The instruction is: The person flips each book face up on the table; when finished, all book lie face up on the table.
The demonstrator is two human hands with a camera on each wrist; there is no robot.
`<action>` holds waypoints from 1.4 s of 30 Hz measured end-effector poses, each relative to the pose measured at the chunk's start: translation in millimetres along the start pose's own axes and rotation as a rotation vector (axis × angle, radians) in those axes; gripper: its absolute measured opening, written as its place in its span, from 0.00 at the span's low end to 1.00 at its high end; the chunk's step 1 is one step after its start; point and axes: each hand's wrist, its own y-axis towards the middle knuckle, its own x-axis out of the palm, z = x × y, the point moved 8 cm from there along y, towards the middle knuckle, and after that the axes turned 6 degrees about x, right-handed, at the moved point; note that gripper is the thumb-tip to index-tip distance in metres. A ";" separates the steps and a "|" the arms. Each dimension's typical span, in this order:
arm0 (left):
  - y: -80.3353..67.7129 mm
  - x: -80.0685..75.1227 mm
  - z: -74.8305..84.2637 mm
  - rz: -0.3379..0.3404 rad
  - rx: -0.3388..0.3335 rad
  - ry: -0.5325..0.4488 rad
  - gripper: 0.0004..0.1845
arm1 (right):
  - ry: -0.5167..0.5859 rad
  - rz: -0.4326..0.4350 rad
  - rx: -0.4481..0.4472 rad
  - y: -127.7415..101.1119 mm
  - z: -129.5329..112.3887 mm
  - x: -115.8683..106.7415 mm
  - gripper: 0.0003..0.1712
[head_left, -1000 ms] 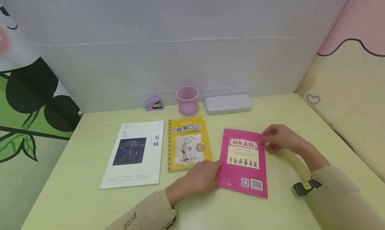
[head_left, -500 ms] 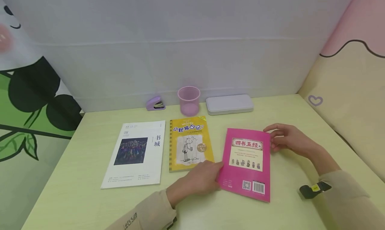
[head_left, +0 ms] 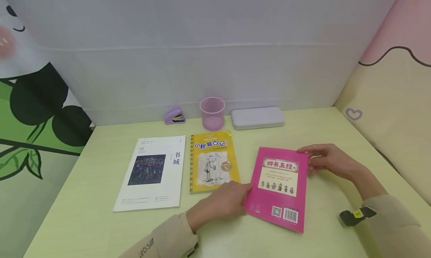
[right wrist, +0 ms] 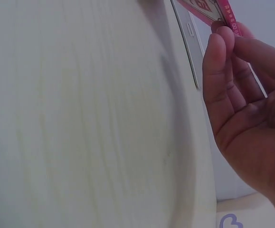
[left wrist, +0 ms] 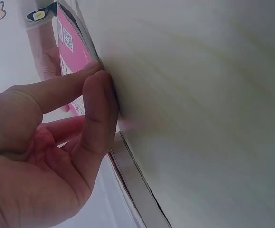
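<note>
A pink book (head_left: 279, 187) lies flat on the pale green table (head_left: 84, 228), right of centre and slightly askew. My left hand (head_left: 244, 196) rests on the table with its fingertips against the book's lower left edge. In the left wrist view the fingers (left wrist: 97, 95) lie nearly straight against the pink book (left wrist: 71, 47). My right hand (head_left: 308, 158) touches the book's top right corner, thumb on the cover. The right wrist view shows its extended fingertips (right wrist: 218, 47) at the corner of the pink book (right wrist: 208, 9).
A yellow book (head_left: 210, 160) lies just left of the pink one, and a white magazine (head_left: 151, 172) lies further left. Along the back wall stand a purple stapler (head_left: 174, 116), a pink cup (head_left: 212, 112) and a grey case (head_left: 257, 117). A padded panel bounds the right side.
The pink book has slid right and a little toward me, turning slightly. My right hand moved with its corner. My left hand stayed at the lower left edge.
</note>
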 end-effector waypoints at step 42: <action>0.1 2.5 1.1 -0.025 0.005 0.067 0.40 | 0.090 0.018 -0.096 -4.5 -21.0 -10.0 0.16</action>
